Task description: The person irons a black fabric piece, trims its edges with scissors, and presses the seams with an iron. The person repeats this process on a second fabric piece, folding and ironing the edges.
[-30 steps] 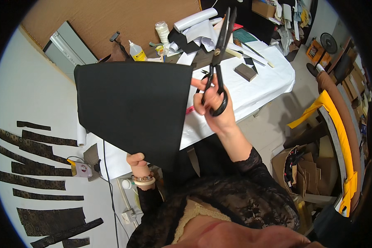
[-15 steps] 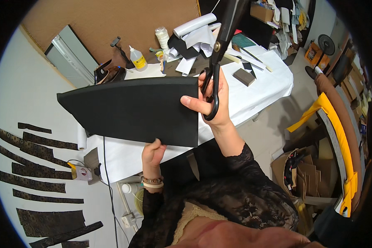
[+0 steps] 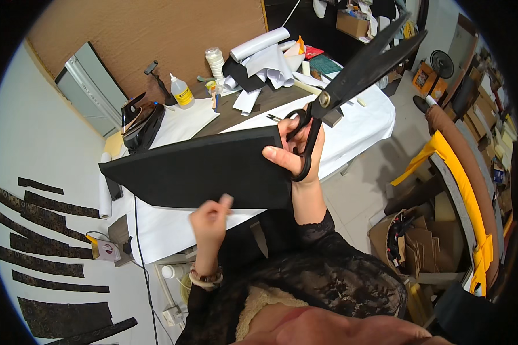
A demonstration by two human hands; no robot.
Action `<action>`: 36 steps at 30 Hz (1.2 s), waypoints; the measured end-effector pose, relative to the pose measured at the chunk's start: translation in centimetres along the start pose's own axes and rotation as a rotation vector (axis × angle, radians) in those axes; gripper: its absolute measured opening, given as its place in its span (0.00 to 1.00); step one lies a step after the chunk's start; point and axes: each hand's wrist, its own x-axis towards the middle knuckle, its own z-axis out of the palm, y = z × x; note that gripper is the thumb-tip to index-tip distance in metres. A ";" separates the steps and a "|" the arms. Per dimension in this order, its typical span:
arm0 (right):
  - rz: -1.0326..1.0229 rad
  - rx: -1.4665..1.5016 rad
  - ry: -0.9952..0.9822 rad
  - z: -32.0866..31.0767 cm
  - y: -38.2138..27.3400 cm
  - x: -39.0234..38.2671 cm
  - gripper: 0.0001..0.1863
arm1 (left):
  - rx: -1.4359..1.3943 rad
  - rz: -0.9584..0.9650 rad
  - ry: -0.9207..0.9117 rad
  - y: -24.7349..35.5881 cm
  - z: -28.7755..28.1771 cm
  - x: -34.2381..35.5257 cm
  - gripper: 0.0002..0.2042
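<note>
My right hand point(image 3: 304, 150) holds large black scissors point(image 3: 323, 101), blades raised to the upper right, while its thumb presses a black fabric panel point(image 3: 195, 168) with a turned-over top strip. The panel lies tilted across the middle of the view, above the white-covered table point(image 3: 364, 129). My left hand point(image 3: 212, 221) is at the panel's lower edge, slightly blurred, fingers curled and one fingertip raised against the black surface; whether it grips anything is unclear.
An iron point(image 3: 141, 123), glue bottle point(image 3: 181, 91) and paper rolls point(image 3: 259, 43) stand or lie along the back. Dark patterned strips point(image 3: 52, 264) are at left. At right are a cardboard box point(image 3: 431, 241), yellow padded fabric point(image 3: 480, 247) and a fan point(image 3: 441, 64).
The panel has turned flatter and lowered. My right hand has come onto its end with the scissors, whose blades swung rightward. My left hand has shifted up onto the lower edge.
</note>
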 end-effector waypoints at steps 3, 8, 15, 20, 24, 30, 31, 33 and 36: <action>0.015 0.020 0.005 0.1 0.6 -0.9 0.32 | 0.127 0.668 0.475 7.4 -1.3 1.9 0.11; 0.039 0.074 -0.045 1.0 1.0 -2.3 0.32 | 0.560 0.823 0.494 9.8 -0.5 8.3 0.10; 0.063 0.032 -0.171 -1.4 0.3 -2.7 0.38 | 0.406 1.151 0.514 8.5 -0.9 10.1 0.11; 0.069 0.022 -0.121 -1.3 -1.3 -2.9 0.36 | 0.513 1.205 0.517 8.8 -0.5 9.5 0.10; 0.080 0.152 -0.105 -1.1 -0.8 -3.5 0.34 | 0.524 1.213 0.448 9.5 -0.6 8.8 0.07; 0.150 0.290 -0.114 -1.5 -0.2 -4.1 0.35 | 0.589 1.243 0.419 10.0 -1.1 8.3 0.06; 0.163 0.297 -0.134 -1.8 -0.2 -4.2 0.34 | 0.602 1.263 0.410 10.1 -1.3 8.4 0.05; 0.148 0.282 -0.181 -2.0 -0.1 -3.9 0.27 | 0.610 1.341 0.460 10.4 -1.9 9.6 0.08; 0.336 -0.005 0.011 -3.4 -1.4 -4.7 0.22 | 0.697 1.336 0.514 11.2 -3.1 10.1 0.08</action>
